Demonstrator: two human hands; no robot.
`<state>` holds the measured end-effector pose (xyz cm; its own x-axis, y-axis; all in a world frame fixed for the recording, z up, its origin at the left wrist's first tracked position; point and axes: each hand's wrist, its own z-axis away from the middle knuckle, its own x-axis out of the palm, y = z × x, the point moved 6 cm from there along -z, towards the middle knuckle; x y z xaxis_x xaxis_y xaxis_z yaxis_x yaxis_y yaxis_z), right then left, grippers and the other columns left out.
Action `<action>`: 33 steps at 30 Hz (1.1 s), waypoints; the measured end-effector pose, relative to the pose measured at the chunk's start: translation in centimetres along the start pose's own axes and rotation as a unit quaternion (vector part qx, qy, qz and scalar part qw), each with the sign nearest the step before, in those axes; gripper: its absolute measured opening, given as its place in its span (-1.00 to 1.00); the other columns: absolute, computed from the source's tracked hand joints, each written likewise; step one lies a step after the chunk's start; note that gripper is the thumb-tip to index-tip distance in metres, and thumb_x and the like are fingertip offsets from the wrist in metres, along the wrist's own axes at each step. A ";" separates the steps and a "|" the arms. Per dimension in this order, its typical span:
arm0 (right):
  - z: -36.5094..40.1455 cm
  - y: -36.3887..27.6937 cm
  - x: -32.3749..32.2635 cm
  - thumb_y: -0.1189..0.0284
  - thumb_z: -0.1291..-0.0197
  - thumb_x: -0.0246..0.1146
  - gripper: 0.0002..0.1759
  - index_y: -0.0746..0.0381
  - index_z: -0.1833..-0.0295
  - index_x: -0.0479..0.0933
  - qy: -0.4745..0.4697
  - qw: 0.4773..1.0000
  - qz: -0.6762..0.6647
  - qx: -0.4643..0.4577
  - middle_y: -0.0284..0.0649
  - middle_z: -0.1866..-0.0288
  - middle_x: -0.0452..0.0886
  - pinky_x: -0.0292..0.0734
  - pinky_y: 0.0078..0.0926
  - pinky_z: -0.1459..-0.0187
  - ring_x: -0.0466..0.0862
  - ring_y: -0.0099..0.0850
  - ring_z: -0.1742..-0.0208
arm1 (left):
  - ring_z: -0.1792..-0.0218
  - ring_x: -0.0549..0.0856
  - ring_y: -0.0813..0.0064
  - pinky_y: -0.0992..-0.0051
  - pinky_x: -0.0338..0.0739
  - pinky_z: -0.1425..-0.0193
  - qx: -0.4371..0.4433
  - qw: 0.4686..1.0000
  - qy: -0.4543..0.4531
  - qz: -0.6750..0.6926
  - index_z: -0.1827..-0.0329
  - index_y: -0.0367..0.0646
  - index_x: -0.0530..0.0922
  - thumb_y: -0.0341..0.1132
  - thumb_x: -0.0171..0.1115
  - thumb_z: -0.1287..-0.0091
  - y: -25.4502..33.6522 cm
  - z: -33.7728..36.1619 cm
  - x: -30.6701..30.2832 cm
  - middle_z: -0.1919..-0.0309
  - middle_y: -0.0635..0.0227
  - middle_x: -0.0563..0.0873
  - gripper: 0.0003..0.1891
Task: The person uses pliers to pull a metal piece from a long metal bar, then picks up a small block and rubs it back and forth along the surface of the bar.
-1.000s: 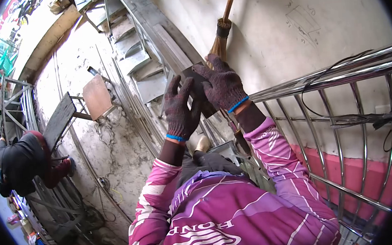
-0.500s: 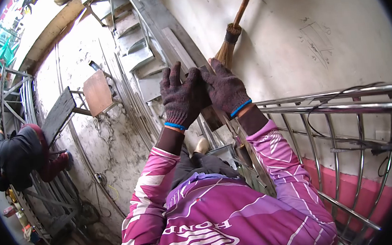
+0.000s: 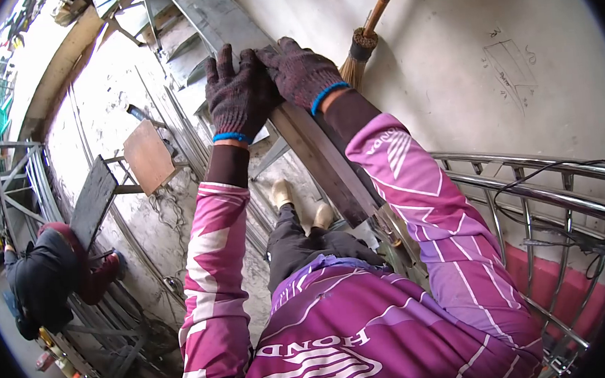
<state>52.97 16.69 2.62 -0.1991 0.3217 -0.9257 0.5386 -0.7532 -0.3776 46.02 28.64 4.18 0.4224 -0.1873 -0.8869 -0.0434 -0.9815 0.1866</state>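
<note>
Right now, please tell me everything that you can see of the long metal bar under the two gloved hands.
The long metal bar is a straight, flat-faced section, dull grey-brown, and looks like steel. It runs slantwise from the top centre down towards the person's right side, where its cut lower end shows. The left hand lies flat on its upper end, fingers stretched. The right hand covers the same end; its grip is unclear.

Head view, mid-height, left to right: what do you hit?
crouching person → dark plank → brown board → left hand → right hand → broom → steel railing
</note>
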 end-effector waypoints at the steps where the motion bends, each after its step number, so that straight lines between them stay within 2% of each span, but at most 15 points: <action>1: -0.2 0.1 0.1 0.19 -0.45 0.18 -0.47 -0.30 -0.50 0.58 -0.003 1.000 -0.003 0.005 0.00 -0.51 0.48 0.68 0.13 -0.31 0.71 0.11 -0.33 | -0.58 0.42 -0.15 -0.23 0.22 -0.68 0.002 1.000 -0.002 0.002 -0.36 -0.18 0.63 0.00 0.38 -0.32 -0.3 0.0 0.3 -0.37 -0.08 0.65 -0.38; 4: 1.8 -0.2 -0.2 0.21 -0.44 0.20 -0.50 -0.29 -0.46 0.60 0.002 1.000 -0.027 0.012 0.03 -0.48 0.49 0.69 0.12 -0.29 0.70 0.11 -0.34 | -0.59 0.41 -0.11 -0.22 0.25 -0.67 0.063 0.998 0.013 -0.020 -0.29 -0.19 0.67 -0.06 0.37 -0.33 1.2 1.0 0.0 -0.36 -0.02 0.66 -0.46; 6: 5.9 -0.4 -1.1 0.27 -0.44 0.24 -0.51 -0.20 -0.45 0.60 -0.010 1.000 0.017 -0.010 0.08 -0.45 0.50 0.70 0.10 -0.27 0.70 0.10 -0.33 | -0.62 0.38 -0.17 -0.17 0.24 -0.71 0.042 0.998 0.013 0.045 -0.37 -0.41 0.58 -0.25 0.36 -0.34 4.2 3.7 -1.0 -0.43 -0.12 0.60 -0.42; 8: 12.7 -0.7 -3.1 0.33 -0.44 0.25 -0.52 -0.08 -0.44 0.62 0.018 0.998 0.004 -0.054 0.14 -0.43 0.50 0.71 0.08 -0.25 0.70 0.12 -0.31 | -0.65 0.35 -0.17 -0.17 0.23 -0.73 0.000 0.990 0.012 0.138 -0.35 -0.38 0.62 -0.30 0.34 -0.32 7.4 8.8 -0.6 -0.44 -0.10 0.59 -0.46; 10: 18.7 -0.5 -4.2 0.34 -0.46 0.24 -0.52 0.00 -0.46 0.62 0.047 0.998 -0.008 -0.039 0.17 -0.44 0.49 0.71 0.05 -0.27 0.68 0.16 -0.32 | -0.66 0.32 -0.24 -0.19 0.22 -0.73 -0.030 0.980 0.038 0.194 -0.41 -0.32 0.60 -0.32 0.34 -0.30 11.2 12.8 -2.6 -0.51 -0.11 0.52 -0.42; 12: 21.1 -0.1 -3.9 0.36 -0.45 0.25 -0.50 0.02 -0.47 0.62 0.024 0.999 0.014 -0.029 0.21 -0.49 0.47 0.69 0.02 -0.31 0.67 0.19 -0.35 | -0.63 0.29 -0.41 -0.22 0.27 -0.67 -0.038 0.986 -0.034 0.160 -0.47 -0.20 0.57 -0.23 0.42 -0.27 13.0 15.2 -2.0 -0.67 -0.01 0.32 -0.34; 14: 21.3 0.3 -3.2 0.39 -0.44 0.27 -0.49 0.04 -0.48 0.62 0.002 0.999 0.039 -0.011 0.25 -0.54 0.45 0.68 -0.01 -0.34 0.65 0.23 -0.38 | -0.62 0.28 -0.42 -0.25 0.25 -0.67 -0.074 0.976 -0.023 0.205 -0.53 -0.18 0.53 -0.24 0.43 -0.28 12.7 15.2 -2.4 -0.66 -0.06 0.31 -0.30; 16: 18.3 -0.2 -3.6 0.38 -0.45 0.26 -0.48 0.02 -0.49 0.61 0.058 0.997 0.005 -0.054 0.25 -0.55 0.44 0.67 -0.02 -0.35 0.64 0.23 -0.39 | -0.61 0.28 -0.45 -0.26 0.26 -0.66 -0.064 0.978 0.038 0.193 -0.53 -0.18 0.52 -0.23 0.41 -0.30 10.8 13.3 -2.0 -0.65 -0.11 0.32 -0.31; 18: 13.8 -0.3 -2.4 0.31 -0.46 0.22 -0.50 -0.09 -0.49 0.61 0.038 0.999 -0.034 -0.017 0.19 -0.47 0.49 0.71 0.01 -0.27 0.68 0.18 -0.31 | -0.58 0.32 -0.45 -0.26 0.29 -0.63 -0.061 0.987 0.026 0.146 -0.52 -0.22 0.51 -0.22 0.40 -0.33 7.8 10.5 -0.5 -0.61 -0.17 0.34 -0.33; 21: 5.0 -0.2 -0.6 0.19 -0.54 0.14 -0.53 -0.17 -0.49 0.60 -0.005 0.996 -0.088 0.015 0.17 -0.44 0.50 0.69 0.05 -0.29 0.69 0.17 -0.30 | -0.56 0.46 -0.19 -0.23 0.18 -0.71 -0.007 0.997 0.051 0.065 -0.45 -0.26 0.53 -0.18 0.29 -0.41 2.3 4.4 1.2 -0.40 -0.22 0.59 -0.42; 24: -0.7 -0.7 -0.2 0.09 -0.57 0.09 -0.52 -0.22 -0.50 0.58 -0.016 0.998 -0.041 0.044 0.17 -0.35 0.53 0.65 0.12 -0.32 0.69 0.21 -0.28 | -0.58 0.44 -0.22 -0.21 0.18 -0.72 -0.010 1.000 -0.004 -0.023 -0.43 -0.28 0.54 -0.11 0.28 -0.41 -1.2 -0.6 2.5 -0.44 -0.24 0.57 -0.40; 28: 1.4 -0.1 0.0 0.04 -0.56 0.09 -0.50 -0.22 -0.52 0.56 -0.020 0.994 -0.098 0.042 0.16 -0.31 0.53 0.63 0.17 -0.32 0.69 0.23 -0.26 | -0.60 0.43 -0.19 -0.20 0.21 -0.71 0.016 1.000 -0.008 -0.023 -0.38 -0.27 0.58 -0.11 0.34 -0.36 0.5 1.1 1.4 -0.46 -0.20 0.56 -0.41; 30: 7.2 0.4 -0.8 0.10 -0.55 0.13 -0.50 -0.17 -0.52 0.56 0.009 0.993 -0.118 0.005 0.16 -0.33 0.53 0.67 0.14 -0.26 0.70 0.22 -0.24 | -0.62 0.38 -0.20 -0.20 0.23 -0.70 0.051 0.999 -0.003 0.001 -0.42 -0.26 0.56 -0.13 0.37 -0.33 4.5 5.0 -0.2 -0.50 -0.19 0.51 -0.37; 32: 15.2 0.1 -2.7 0.21 -0.55 0.16 -0.50 -0.11 -0.54 0.56 0.023 0.994 -0.106 -0.002 0.18 -0.40 0.53 0.70 0.06 -0.22 0.70 0.20 -0.26 | -0.62 0.35 -0.25 -0.24 0.21 -0.70 -0.014 0.991 -0.001 0.130 -0.48 -0.28 0.53 -0.16 0.38 -0.31 8.1 10.4 -0.8 -0.52 -0.19 0.45 -0.33; 33: 18.2 0.2 -3.3 0.27 -0.55 0.17 -0.50 -0.08 -0.55 0.56 0.017 0.996 -0.085 0.009 0.18 -0.47 0.52 0.72 0.00 -0.22 0.70 0.21 -0.29 | -0.60 0.35 -0.31 -0.25 0.20 -0.71 -0.005 0.990 -0.018 0.138 -0.50 -0.30 0.51 -0.18 0.37 -0.33 10.4 12.9 -1.0 -0.53 -0.20 0.43 -0.32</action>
<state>38.86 5.03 5.16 -0.2584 0.4648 -0.8469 0.4850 -0.6957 -0.5299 33.48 18.11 1.57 0.3624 -0.4494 -0.8165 -0.1440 -0.8926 0.4273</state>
